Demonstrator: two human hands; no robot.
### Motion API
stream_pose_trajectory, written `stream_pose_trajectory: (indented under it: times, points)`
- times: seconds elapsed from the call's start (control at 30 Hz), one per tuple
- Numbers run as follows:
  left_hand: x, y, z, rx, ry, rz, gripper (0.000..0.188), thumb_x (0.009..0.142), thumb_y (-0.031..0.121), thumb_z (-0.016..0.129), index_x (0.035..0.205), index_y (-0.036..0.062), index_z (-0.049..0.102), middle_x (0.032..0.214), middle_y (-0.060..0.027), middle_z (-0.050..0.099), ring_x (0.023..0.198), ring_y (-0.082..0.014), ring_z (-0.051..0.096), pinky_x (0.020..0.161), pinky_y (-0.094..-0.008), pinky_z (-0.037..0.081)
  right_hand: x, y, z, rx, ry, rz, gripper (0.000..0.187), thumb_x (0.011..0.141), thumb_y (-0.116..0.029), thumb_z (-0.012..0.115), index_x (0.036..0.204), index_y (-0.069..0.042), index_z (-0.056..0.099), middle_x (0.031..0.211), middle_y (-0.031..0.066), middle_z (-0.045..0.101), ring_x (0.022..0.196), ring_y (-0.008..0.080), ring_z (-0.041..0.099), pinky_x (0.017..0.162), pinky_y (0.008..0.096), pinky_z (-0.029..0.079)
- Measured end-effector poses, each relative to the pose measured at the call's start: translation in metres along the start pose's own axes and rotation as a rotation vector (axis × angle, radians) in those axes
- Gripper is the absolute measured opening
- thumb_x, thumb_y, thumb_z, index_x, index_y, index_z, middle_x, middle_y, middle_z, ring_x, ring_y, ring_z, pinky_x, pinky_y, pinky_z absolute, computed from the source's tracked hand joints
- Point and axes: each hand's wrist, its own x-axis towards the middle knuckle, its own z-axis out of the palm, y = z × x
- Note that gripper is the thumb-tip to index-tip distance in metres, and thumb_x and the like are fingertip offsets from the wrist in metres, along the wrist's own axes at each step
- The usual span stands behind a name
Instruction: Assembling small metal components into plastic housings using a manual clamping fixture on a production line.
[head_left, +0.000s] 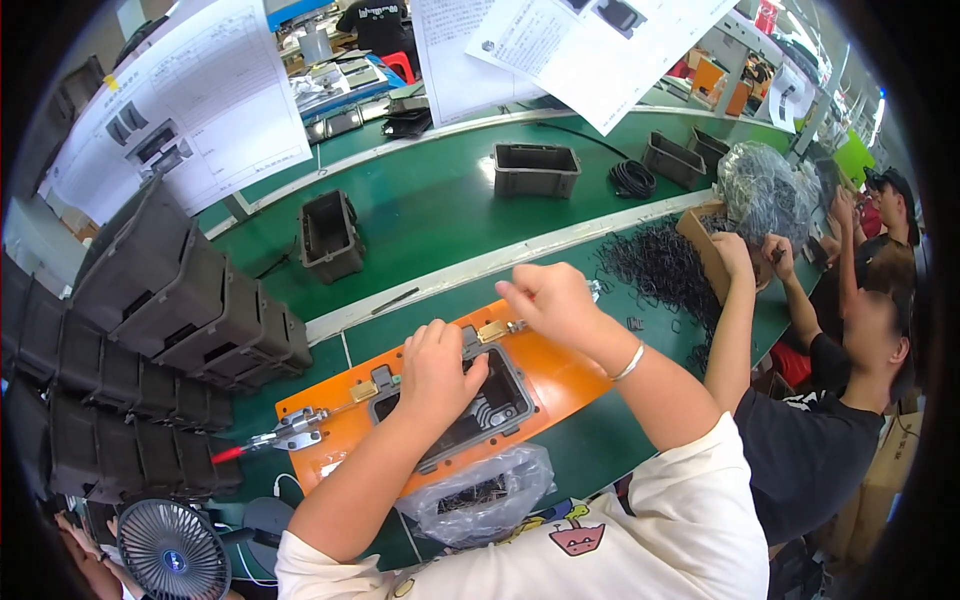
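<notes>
A dark grey plastic box [505, 395] lies with its open side up in an orange fixture plate [560, 370]. My left hand [435, 370] is bent over its far rim, thumb toward the inside, and covers part of the rim. At the plate's left end sits a toggle clamp [297, 430] with a red handle. Another clamp with a brass-coloured block [492, 331] is on the far right side. My right hand [558, 305] is closed just above that clamp, thumb pointing left; whatever it grips is hidden.
Stacked dark boxes [180, 290] stand at left, above a fan [172, 555]. A clear bag of small parts [480, 495] lies before the plate. Black wire pieces [660, 265] spread at right, beside a carton [705, 255] where a co-worker's hands [735, 255] work. Paper sheets [200, 120] hang overhead.
</notes>
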Motion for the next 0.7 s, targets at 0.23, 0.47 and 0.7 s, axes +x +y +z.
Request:
stream_pose_trajectory:
  times: [0.23,0.47,0.7]
  points:
    - [-0.055,0.006,-0.085,0.055,0.192,-0.098,0.035,0.065,0.023,0.082,0.076,0.0052,0.053,0.077,-0.0088,0.05,0.074,-0.0285,0.052,0.067,-0.0376,0.039,-0.013,0.061,-0.086,-0.184,1.044,0.31,0.029,0.084,-0.018,0.072,0.093,-0.001,0.05,0.082,0.0035,0.051,0.076,0.0118,0.049,0.069,0.0257,0.043]
    - [-0.1,-0.011,-0.087,-0.012,-0.086,-0.488,0.044,0.069,0.036,0.079,0.068,0.0036,0.049,0.062,-0.0113,0.053,0.059,-0.0302,0.055,0.053,-0.0393,0.042,-0.066,-0.065,-0.009,0.07,-0.302,0.281,0.041,0.072,-0.018,0.077,0.1,-0.004,0.052,0.07,0.0133,0.06,0.064,0.0287,0.063,0.056,0.0369,0.048]
    - [-0.088,-0.001,-0.098,0.028,-0.029,-0.441,0.032,0.069,0.024,0.073,0.056,0.0038,0.052,0.055,-0.0107,0.057,0.053,-0.0293,0.058,0.049,-0.0395,0.042,-0.059,-0.06,-0.011,0.183,-0.226,0.403,0.022,0.074,-0.001,0.072,0.084,-0.001,0.053,0.055,-0.002,0.043,0.049,0.0053,0.038,0.045,0.0226,0.029]
